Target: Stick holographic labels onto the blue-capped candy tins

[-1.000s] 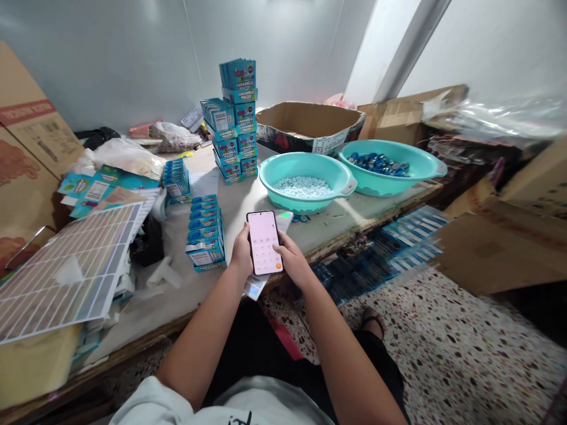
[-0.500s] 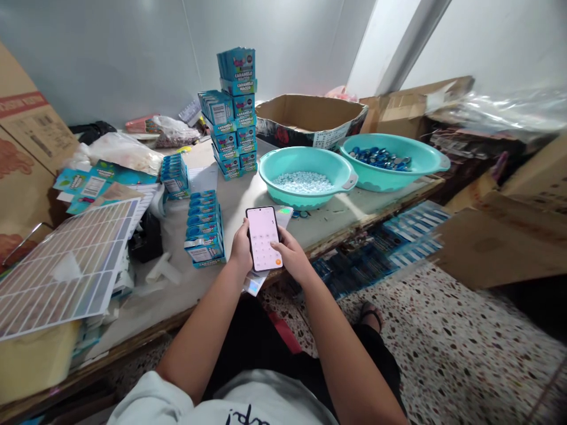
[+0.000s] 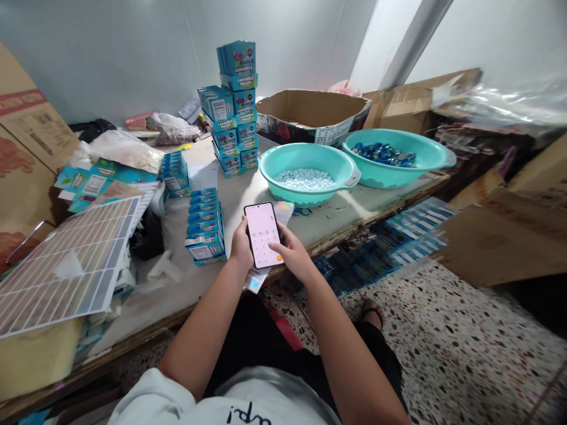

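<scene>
A smartphone (image 3: 262, 227) with a calculator keypad on its lit screen is held between both hands over the table's front edge. My left hand (image 3: 241, 249) is closed round its left side. My right hand (image 3: 295, 252) grips the right side, its thumb over the lower keys. Beneath the phone lie shiny, holographic-looking sheets (image 3: 283, 211). To the left stands a blue display box of candy packets (image 3: 205, 227). Just beyond the phone is a turquoise tub (image 3: 283, 192) holding small pale pieces (image 3: 305, 179).
A second turquoise tub (image 3: 376, 177) holds blue wrapped pieces. Stacked blue candy boxes (image 3: 239, 133) rise at the back beside an open carton (image 3: 305, 97). Printed label sheets (image 3: 75, 265) lie left. Blue packets (image 3: 376, 254) sit below the table edge, near a cardboard box (image 3: 496, 248).
The view has shifted slightly, so the tubs appear a little higher and farther right. Both hands keep their hold on the phone, and the right thumb stays over the keypad.
</scene>
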`<state>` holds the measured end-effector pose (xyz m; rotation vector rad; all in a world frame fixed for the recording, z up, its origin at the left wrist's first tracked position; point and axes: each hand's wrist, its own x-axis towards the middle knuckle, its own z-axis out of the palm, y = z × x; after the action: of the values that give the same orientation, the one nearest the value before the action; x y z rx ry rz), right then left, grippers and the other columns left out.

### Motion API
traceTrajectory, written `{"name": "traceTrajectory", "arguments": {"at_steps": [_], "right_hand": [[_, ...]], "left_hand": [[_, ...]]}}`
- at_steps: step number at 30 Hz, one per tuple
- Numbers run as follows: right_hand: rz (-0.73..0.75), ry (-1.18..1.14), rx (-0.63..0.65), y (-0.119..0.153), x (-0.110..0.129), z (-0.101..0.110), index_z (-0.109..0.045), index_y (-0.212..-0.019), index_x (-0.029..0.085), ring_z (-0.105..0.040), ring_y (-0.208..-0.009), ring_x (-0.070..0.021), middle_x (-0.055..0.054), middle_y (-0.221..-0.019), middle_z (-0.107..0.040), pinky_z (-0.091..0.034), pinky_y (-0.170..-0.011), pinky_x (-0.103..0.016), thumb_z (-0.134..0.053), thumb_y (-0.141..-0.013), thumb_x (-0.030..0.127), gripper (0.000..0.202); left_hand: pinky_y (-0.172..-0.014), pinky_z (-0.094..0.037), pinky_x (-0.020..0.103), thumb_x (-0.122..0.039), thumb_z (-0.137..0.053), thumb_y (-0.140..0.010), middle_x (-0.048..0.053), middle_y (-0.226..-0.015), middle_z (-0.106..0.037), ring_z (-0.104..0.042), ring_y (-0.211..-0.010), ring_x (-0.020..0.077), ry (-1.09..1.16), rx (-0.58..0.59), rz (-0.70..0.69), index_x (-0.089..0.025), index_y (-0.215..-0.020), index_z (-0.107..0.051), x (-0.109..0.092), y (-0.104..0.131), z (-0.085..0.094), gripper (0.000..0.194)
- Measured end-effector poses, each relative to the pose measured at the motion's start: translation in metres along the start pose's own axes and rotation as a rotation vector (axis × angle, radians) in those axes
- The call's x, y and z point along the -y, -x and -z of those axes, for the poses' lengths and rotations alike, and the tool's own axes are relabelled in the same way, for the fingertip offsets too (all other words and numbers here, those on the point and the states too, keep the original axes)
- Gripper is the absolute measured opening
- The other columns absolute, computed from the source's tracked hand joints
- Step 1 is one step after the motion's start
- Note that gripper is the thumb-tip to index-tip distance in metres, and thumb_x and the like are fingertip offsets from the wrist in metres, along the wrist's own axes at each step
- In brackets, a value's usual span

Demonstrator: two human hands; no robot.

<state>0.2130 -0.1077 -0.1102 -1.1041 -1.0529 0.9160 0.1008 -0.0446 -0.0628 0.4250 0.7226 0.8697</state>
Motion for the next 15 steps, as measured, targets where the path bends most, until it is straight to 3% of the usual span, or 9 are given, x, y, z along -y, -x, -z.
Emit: {"name": "traceTrajectory", "arguments": {"at_steps": [9,15], "right_hand": [[0.0,-0.037,0.033,-0.0033,-0.008,0.0036,-0.06,-0.14,0.029,-0.047,-0.141,-0.0322,0.0,-0.149,-0.057,-0.035,-0.121,-0.052,-0.067,-0.079,0.032,0.061],[0.044,0.065,-0.019,-0.0026,-0.0096,-0.0011,-0.058,-0.14,0.025,-0.053,-0.135,-0.0316,-0.006,-0.146,-0.06,-0.04,-0.117,-0.05,-0.069,-0.085,0.044,0.059]], "left_hand": [[-0.096,-0.056,0.045,-0.053,-0.045,-0.099,0.014,-0.104,-0.078,-0.075,-0.099,0.0312,0.084,-0.046,-0.022,-0.014,-0.127,-0.068,-0.0014,-0.0014,0.0001,0.053],[-0.096,-0.057,0.042,-0.051,-0.046,-0.099,0.014,-0.1,-0.078,-0.075,-0.097,0.0299,0.073,-0.057,-0.039,-0.012,-0.123,-0.069,-0.0003,-0.0023,-0.0003,0.052]]}}
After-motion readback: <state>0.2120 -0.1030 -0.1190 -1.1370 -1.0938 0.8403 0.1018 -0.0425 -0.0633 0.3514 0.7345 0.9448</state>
